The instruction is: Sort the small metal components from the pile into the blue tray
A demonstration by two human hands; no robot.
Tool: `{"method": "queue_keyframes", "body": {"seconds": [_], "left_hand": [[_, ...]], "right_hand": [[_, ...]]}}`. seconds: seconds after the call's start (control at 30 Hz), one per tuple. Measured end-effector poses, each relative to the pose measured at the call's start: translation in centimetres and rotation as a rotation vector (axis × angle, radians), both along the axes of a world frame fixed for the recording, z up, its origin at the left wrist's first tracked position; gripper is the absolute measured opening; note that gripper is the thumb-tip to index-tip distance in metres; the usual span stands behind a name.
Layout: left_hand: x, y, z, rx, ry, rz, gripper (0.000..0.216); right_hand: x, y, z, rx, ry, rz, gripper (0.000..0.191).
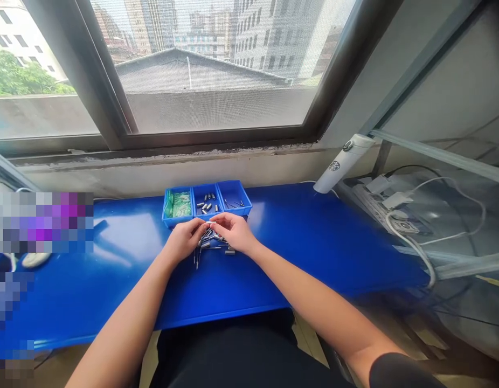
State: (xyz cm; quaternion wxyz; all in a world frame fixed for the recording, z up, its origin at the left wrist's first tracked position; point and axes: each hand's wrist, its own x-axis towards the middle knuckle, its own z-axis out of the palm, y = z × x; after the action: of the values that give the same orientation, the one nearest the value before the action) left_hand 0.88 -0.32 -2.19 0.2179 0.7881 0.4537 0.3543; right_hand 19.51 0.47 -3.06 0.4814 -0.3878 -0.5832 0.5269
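Note:
My left hand and my right hand meet over a blue table, fingers pinched together on a small white cylindrical part held between both. Under the hands lies a loose pile of small grey metal pins and sleeves. Just behind stand three blue bins: the left bin holds green-white pieces, the middle bin several grey sleeves, the right bin thin pins.
A white tumbler leans at the table's back right. A power strip with white plugs and cables lies right of the table. A window sill runs behind. A white object lies at the left.

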Motion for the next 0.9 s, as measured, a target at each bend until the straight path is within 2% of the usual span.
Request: {"method": "queue_keyframes", "body": {"seconds": [0.27,0.63,0.9], "left_hand": [[0.22,-0.06,-0.12,0.007,-0.055,0.007,0.027],[0.03,0.09,-0.28,-0.028,-0.014,0.006,0.03],[0.12,0.05,-0.06,0.042,-0.048,-0.01,0.028]], "right_hand": [[0.03,-0.06,0.4,-0.068,0.007,-0.017,0.039],[-0.06,-0.03,0.11,0.001,0.035,-0.007,0.04],[-0.06,-0.03,0.44,-0.003,0.052,-0.021,0.038]]}}
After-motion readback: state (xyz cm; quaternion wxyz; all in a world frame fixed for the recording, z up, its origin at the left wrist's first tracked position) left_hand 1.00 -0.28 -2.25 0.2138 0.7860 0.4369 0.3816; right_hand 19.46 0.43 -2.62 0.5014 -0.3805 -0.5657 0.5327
